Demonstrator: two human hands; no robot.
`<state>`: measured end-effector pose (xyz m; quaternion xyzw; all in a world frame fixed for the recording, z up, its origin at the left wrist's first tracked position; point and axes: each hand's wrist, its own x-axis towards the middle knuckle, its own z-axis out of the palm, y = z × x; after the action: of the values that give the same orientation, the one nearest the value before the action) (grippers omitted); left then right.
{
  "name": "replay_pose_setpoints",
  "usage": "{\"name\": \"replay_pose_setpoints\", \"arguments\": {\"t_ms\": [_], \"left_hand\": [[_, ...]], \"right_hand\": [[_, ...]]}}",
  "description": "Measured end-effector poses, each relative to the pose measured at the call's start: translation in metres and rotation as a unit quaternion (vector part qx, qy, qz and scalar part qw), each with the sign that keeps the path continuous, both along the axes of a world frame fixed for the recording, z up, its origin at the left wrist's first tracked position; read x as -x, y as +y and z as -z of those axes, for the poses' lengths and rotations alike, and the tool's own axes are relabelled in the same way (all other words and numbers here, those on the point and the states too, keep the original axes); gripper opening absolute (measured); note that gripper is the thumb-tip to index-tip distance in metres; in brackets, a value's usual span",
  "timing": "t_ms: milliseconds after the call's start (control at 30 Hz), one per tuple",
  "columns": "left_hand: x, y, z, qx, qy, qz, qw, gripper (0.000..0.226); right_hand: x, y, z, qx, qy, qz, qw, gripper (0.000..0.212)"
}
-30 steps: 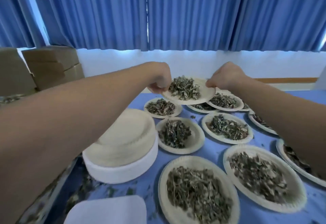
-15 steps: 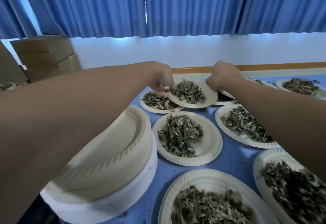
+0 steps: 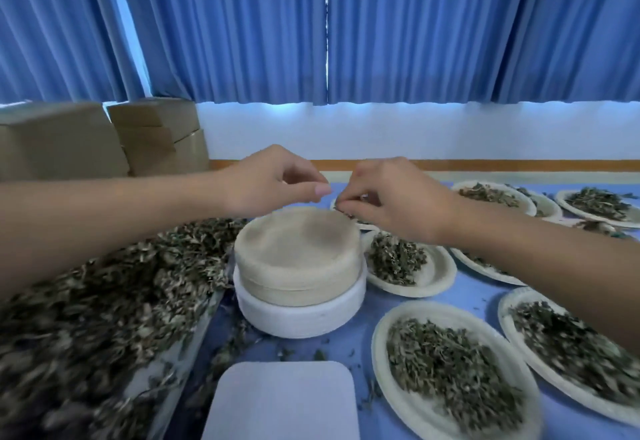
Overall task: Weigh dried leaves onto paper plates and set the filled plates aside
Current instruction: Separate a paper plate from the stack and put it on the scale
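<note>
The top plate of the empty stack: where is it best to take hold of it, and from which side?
Probably its rim at the far edge, pinched from above. The stack sits nested in a white holder, so only the top rim is free; the leaf pile crowds its left, a filled plate its right.

Both arms are bare along all of their visible length: the left forearm [image 3: 138,211] and the right forearm [image 3: 536,252] show uncovered from the edge of view to the wrists. The left hand [image 3: 273,179] and right hand [image 3: 398,200] are bare too. The left thumbnail [image 3: 322,190] is short, rounded, pale pink.
</note>
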<state>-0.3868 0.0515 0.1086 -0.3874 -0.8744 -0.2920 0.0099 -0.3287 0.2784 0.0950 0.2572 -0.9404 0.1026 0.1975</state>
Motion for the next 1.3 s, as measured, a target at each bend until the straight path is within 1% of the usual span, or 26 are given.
{"name": "replay_pose_setpoints", "arguments": {"t_ms": [67,133,200,367,467,567,767,833,900,967,1000,1067,1100,1167,1233,1300], "left_hand": [[-0.032,-0.025,0.004,0.018,0.012,0.039,0.999,0.021],[-0.054,-0.043,0.014,0.056,0.024,0.05,0.997,0.02],[-0.066,-0.053,0.026,0.08,0.038,0.05,0.995,0.019],[-0.071,-0.062,0.042,0.056,0.091,0.067,0.992,0.019],[-0.071,-0.062,0.044,0.04,0.102,0.061,0.992,0.018],[-0.072,-0.061,0.043,0.042,0.116,0.069,0.99,0.017],[-0.073,-0.062,0.041,0.054,0.115,0.072,0.989,0.019],[-0.073,-0.063,0.042,0.058,0.117,0.073,0.989,0.02],[-0.076,-0.064,0.041,0.068,0.127,0.079,0.986,0.021],[-0.08,-0.064,0.04,0.114,0.18,0.093,0.973,0.025],[-0.081,-0.063,0.04,0.161,0.226,0.096,0.956,0.031],[-0.085,-0.062,0.04,0.267,0.312,0.081,0.908,0.045],[-0.087,-0.061,0.04,0.297,0.34,0.068,0.89,0.049],[-0.089,-0.061,0.038,0.3,0.369,0.052,0.878,0.047],[-0.09,-0.061,0.034,0.273,0.381,0.047,0.882,0.044],[-0.092,-0.06,0.03,0.256,0.37,0.054,0.892,0.046]], "right_hand": [[-0.026,-0.02,-0.003,-0.012,-0.013,-0.067,0.998,0.018],[-0.042,-0.032,-0.005,-0.043,-0.047,-0.087,0.994,0.021],[-0.051,-0.041,-0.005,-0.088,-0.059,-0.086,0.991,0.024],[-0.066,-0.052,-0.001,-0.165,-0.07,-0.068,0.981,0.024],[-0.07,-0.057,-0.001,-0.177,-0.058,-0.056,0.981,0.024],[-0.071,-0.06,0.002,-0.192,-0.061,-0.043,0.979,0.025],[-0.071,-0.061,0.005,-0.181,-0.046,-0.044,0.981,0.025],[-0.072,-0.06,0.006,-0.2,-0.032,-0.046,0.978,0.027],[-0.074,-0.061,0.008,-0.243,-0.01,-0.044,0.969,0.035],[-0.076,-0.063,0.008,-0.287,0.008,-0.038,0.957,0.044],[-0.077,-0.063,0.008,-0.305,0.017,-0.036,0.952,0.048],[-0.08,-0.064,0.009,-0.333,0.045,-0.037,0.941,0.049],[-0.081,-0.064,0.01,-0.34,0.062,-0.04,0.937,0.049],[-0.082,-0.064,0.013,-0.348,0.095,-0.042,0.932,0.05],[-0.081,-0.064,0.015,-0.353,0.118,-0.032,0.927,0.051],[-0.08,-0.063,0.015,-0.35,0.132,-0.021,0.927,0.047]]}}
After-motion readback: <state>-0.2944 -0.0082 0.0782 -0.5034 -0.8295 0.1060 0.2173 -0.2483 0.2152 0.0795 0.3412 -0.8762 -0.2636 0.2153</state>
